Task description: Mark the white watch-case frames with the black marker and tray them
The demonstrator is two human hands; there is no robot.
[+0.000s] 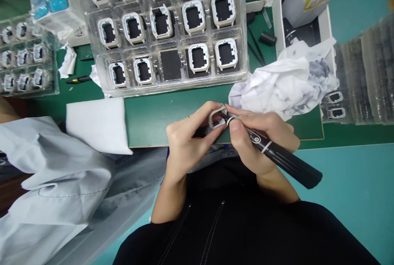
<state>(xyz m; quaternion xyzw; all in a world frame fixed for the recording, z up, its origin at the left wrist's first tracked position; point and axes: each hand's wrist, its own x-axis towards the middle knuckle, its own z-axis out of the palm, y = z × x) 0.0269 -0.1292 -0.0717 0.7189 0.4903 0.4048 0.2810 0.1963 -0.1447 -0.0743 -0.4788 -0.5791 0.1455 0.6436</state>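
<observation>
Green mat (160,117): hands gripping frame (216,117), marker (277,154).

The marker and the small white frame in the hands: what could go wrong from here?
The left hand pinches the white frame only by its edges, so it might slip. The marker in the right hand could stain fingers or the frame's outer face. The crumpled cloth lies close and could catch ink.

Beyond the fingers: clear blister tray (172,80) of white frames on green mat (154,117). Right of the fingers: crumpled white cloth (286,80), white box (326,23), stacked clear trays (369,72). Left of the fingers: folded white pad (95,123), grey garment (61,183), second small-parts tray (24,60).
</observation>
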